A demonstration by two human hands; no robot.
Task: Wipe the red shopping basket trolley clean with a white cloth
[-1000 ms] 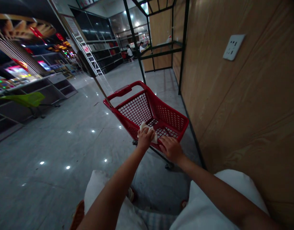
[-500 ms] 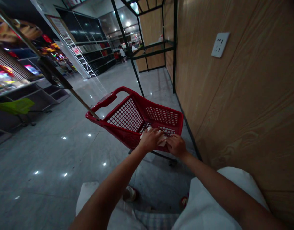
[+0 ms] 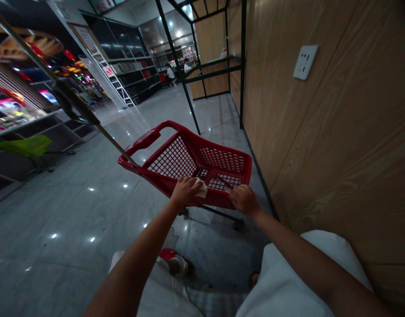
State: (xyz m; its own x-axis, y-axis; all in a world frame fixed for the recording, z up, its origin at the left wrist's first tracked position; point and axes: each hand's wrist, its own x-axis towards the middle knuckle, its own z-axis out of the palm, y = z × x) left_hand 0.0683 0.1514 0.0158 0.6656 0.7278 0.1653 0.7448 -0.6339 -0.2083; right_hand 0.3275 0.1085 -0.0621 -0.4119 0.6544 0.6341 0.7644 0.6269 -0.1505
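Observation:
A red plastic shopping cart point(image 3: 222, 159) with mesh sides stands on the grey floor in front of me, its handle at the far left. My left hand point(image 3: 185, 190) is closed on a white cloth point(image 3: 201, 189) and presses it on the cart's near rim. To the right, my right hand point(image 3: 243, 199) grips the same rim, fingers curled over the edge. Both forearms reach forward from the bottom of the view.
A wood-panelled wall with a white socket plate point(image 3: 305, 62) runs along the right. A black metal shelf frame point(image 3: 222, 66) stands behind the cart. A thin pole point(image 3: 90, 119) slants in from the left. A green chair point(image 3: 22, 146) and dark shelving line the left; people sit far back.
My left hand with the cloth has slid left along the near rim, away from my right hand. The right hand has stayed on the rim.

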